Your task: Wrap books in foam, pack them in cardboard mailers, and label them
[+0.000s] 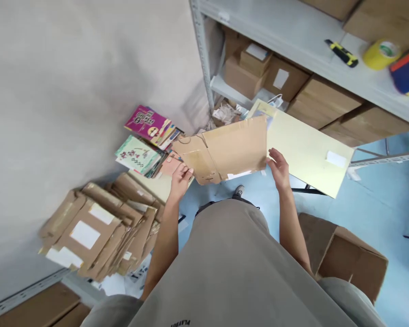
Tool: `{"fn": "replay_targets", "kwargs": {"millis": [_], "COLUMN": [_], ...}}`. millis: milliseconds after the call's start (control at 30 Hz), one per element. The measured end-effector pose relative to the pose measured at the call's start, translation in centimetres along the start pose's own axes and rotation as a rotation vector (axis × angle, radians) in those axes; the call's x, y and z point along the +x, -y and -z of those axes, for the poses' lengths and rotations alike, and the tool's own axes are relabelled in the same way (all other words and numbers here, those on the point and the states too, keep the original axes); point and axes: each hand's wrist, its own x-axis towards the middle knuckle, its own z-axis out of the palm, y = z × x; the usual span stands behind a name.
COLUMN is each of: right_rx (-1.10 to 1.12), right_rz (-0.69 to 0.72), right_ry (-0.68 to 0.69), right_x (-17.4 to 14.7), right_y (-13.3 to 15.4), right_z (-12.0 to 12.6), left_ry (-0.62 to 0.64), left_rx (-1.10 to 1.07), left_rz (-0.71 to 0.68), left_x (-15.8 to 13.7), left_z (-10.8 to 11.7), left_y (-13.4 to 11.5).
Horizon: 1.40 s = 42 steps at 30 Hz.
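Observation:
A flattened cardboard box (240, 147) is held up in front of me, tilted, over the table and the gap at my feet. Creases, clear tape and a strip of white label show on it. My left hand (180, 181) pinches its lower left edge with the fingers closed. At the right edge, my right hand (278, 169) grips a lower corner between thumb and fingers. Behind the cardboard stretches a pale yellow tabletop (310, 145) with a white label. Part of that tabletop is hidden by the cardboard.
Stacks of books (139, 154) stand by the wall on the left. Below them lies a pile of flattened cartons (92, 227). A metal shelf (276, 27) holds boxes, a box cutter (341, 53) and a yellow tape roll (381, 54). An opened carton (357, 259) sits on the floor at right.

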Motion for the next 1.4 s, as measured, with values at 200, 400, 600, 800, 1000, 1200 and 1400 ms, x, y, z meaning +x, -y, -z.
{"fn": "replay_targets", "kwargs": {"millis": [200, 400, 600, 800, 1000, 1200, 1400], "right_rx": [0.066, 0.091, -0.064, -0.133, -0.203, -0.514, -0.378], "right_rz": [-0.076, -0.136, -0.110, -0.071, -0.125, -0.296, -0.340], "right_ry": [0.043, -0.134, -0.284, -0.275, -0.059, -0.334, -0.351], "right_x": [4.1, 5.3, 7.6, 10.7, 12.9, 15.2, 17.0], "right_y": [-1.2, -1.6, -0.2, 5.8, 9.3, 3.5, -4.1], "right_z": [10.2, 14.8, 15.6, 16.6, 15.5, 17.5, 21.8], "left_ry": [0.210, 0.207, 0.275, 0.368, 0.479, 0.475, 0.573], "left_rx": [0.050, -0.072, -0.066, -0.136, -0.167, -0.121, 0.000], "left_rz": [-0.019, 0.097, 0.274, 0.532, 0.679, 0.560, 0.343], "left_x": [6.9, 12.2, 18.4, 22.4, 25.4, 27.9, 29.5], "left_z": [-13.6, -22.8, -28.6, -34.3, -38.4, -40.5, -41.8], "left_y": [-1.0, -1.3, 2.4, 5.3, 6.8, 7.0, 5.8]}}
